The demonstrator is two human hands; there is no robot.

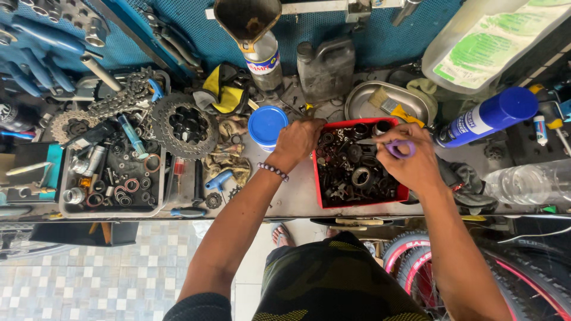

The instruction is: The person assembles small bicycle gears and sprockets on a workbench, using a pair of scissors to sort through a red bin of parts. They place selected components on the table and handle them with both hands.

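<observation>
Both arms stretched forward, left hand (299, 141) curled downward, right hand (410, 159) grip closed.

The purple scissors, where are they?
In the head view, the purple scissors are in the person's right hand, right of centre, over the red tray of dark metal parts, near the blue spray can.

- Red tray (318, 178): packed with dark metal parts; left hand (297, 141) covers its upper left corner, right hand (410, 160) its right rim.
- Between the hands: open access straight down into the tray.
- Left of the tray: a bare strip of worktop (279, 196) gives passage.
- Behind the left hand: blue lid (266, 125), bottle (262, 59) and grey jug (326, 68) block the way.
- Right: blue spray can (488, 116) and clear bottle (529, 181) close that side.
</observation>
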